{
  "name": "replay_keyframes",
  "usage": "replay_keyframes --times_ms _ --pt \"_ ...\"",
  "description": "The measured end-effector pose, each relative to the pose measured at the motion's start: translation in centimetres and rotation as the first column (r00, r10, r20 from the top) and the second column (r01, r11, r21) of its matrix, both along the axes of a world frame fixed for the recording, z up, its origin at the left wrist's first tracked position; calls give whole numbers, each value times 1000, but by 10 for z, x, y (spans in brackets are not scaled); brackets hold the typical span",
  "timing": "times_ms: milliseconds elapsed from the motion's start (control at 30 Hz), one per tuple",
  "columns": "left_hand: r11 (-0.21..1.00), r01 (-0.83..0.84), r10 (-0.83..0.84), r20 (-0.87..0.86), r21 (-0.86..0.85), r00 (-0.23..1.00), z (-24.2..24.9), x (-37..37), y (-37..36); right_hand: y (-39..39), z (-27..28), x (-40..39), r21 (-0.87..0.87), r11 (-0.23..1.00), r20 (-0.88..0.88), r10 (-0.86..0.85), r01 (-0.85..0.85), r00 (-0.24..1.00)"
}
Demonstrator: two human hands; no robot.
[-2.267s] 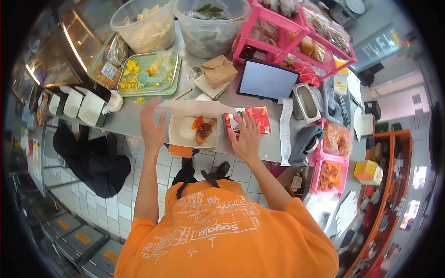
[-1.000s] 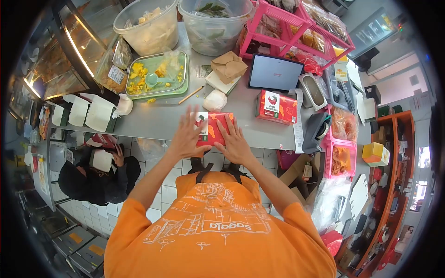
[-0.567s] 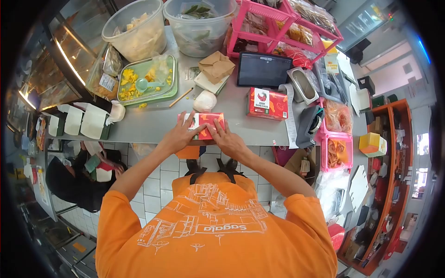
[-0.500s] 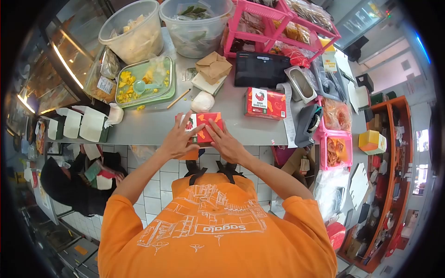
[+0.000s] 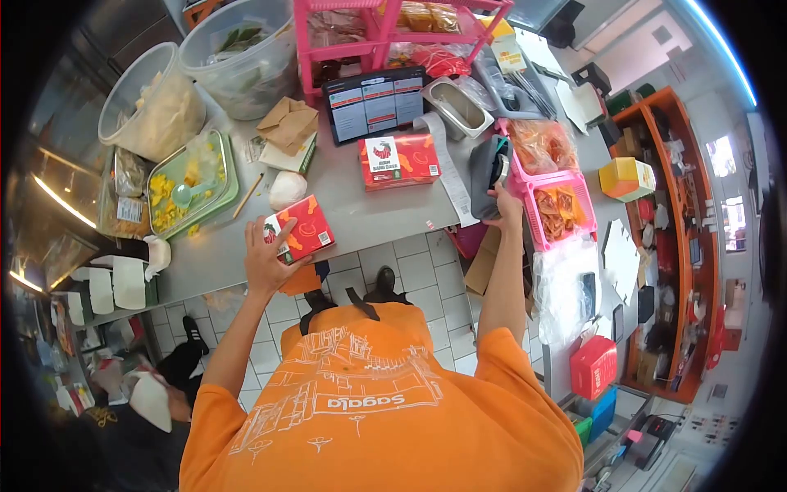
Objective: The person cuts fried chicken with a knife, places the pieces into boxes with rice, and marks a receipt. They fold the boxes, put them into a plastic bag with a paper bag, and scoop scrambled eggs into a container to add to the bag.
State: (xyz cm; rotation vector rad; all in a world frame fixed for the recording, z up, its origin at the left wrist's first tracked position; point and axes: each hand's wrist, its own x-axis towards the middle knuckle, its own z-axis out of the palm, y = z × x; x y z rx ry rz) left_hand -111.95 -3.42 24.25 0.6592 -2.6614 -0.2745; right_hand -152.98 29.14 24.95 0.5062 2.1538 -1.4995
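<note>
My left hand [image 5: 269, 261] grips the left end of a red printed food box [image 5: 310, 228] near the table's front edge, fingers over its side and thumb along the near side. At the right, my right hand [image 5: 506, 207] reaches to a dark grey holder-like object [image 5: 487, 176] with a black part; its fingers are bent at the near end, and I cannot tell what they hold. A second red food box [image 5: 399, 162] lies between my hands, farther back. Beside it runs a long paper receipt [image 5: 453, 175]. Just behind the left box sits a white bundle [image 5: 287, 189].
A lit tablet [image 5: 375, 102] stands at the back, near a metal tin [image 5: 459, 108]. Pink baskets [image 5: 561, 211] hold orange packets at the right. At the left are a green-rimmed tray [image 5: 230, 190] of yellow pieces and large tubs [image 5: 156, 115]. A person [image 5: 131, 426] is at lower left.
My right hand has left the red box and moved right to the grey object. My left hand still holds the box, now turned at an angle. The tablet screen has lit up.
</note>
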Motion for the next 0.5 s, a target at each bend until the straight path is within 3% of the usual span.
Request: replay_keyframes --times_ms 33,67,100,133,200,233,300,333,400,433,467,500 --pt "1000 -1 2 3 -14 1000 -1 0 0 10 -10 -1 -6 1000 1 -5 5 1000" --pt "1000 -1 1 7 -18 1000 -1 -1 1 25 -22 2 -285 954 -47 -112 94 993" --pt "1000 0 0 8 -16 1000 0 -1 1 35 -36 7 -545 825 -64 -221 151 973" --pt "1000 -7 7 6 -15 1000 0 -1 1 38 -59 21 -547 825 -63 -207 140 976" --pt "999 -33 33 7 2 999 2 -2 2 35 -98 47 -671 738 -298 -356 71 886" --pt "999 -37 37 11 23 999 2 -2 5 29 -99 46 -668 742 -296 -338 59 893" --pt "998 -63 63 9 19 998 0 -3 11 21 -100 53 -466 876 -445 -357 128 821" --pt "998 -63 63 -4 4 998 0 -5 11 19 -98 62 -471 872 -438 -363 134 822" --pt "996 -78 79 -26 45 996 1 -5 19 18 -84 75 -366 812 -85 -516 455 852" --pt "995 -95 96 -17 30 995 1 -5 24 12 -66 92 -167 931 -169 -351 324 921" --pt "992 -122 122 -8 12 993 1 -10 24 5 -69 109 -13 999 -267 -44 42 963" --pt "990 -143 143 -22 -12 989 -3 -13 26 -6 -91 124 0 981 -353 183 -195 918"
